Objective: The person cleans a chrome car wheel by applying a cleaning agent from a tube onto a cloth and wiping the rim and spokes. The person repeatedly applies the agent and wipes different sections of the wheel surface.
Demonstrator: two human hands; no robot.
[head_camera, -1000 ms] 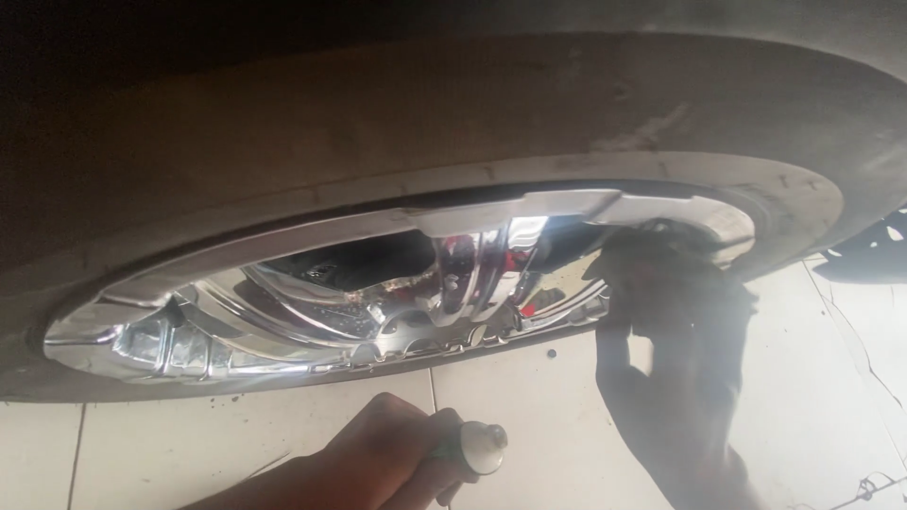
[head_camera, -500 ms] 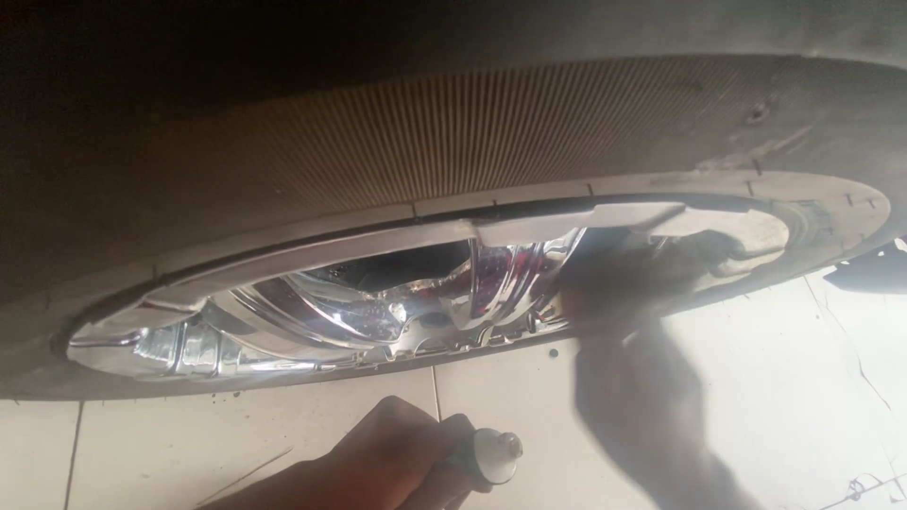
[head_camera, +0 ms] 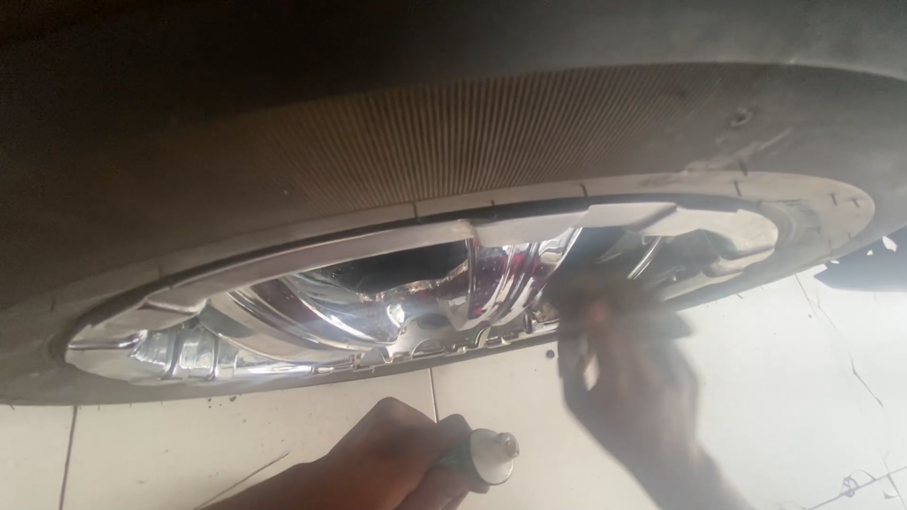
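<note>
Right hand [head_camera: 628, 378] reaches up to the chrome wheel [head_camera: 397, 307], its blurred fingers [head_camera: 590, 312] at the right part of the rim, touching or nearly touching the bright metal; whether those fingers are apart or closed on anything I cannot tell, since the motion smears them. Below the wheel, the left hand [head_camera: 378, 463] is curled shut around a small tool [head_camera: 487, 455] with a dark grip and a pale, rounded metal tip that points right; the tool sits low, clear of the wheel and just left of the right wrist. The chrome wheel lies tilted away from the camera, its polished spokes and hub mirroring light and a reddish patch near the middle. Around the wheel runs the tyre [head_camera: 453, 142], its sidewall ribbed with fine radial lines above the rim and dusty grey toward the upper right. Beneath the wheel is a floor [head_camera: 784, 378] of pale tiles, with thin cracks to the right of the wheel.
</note>
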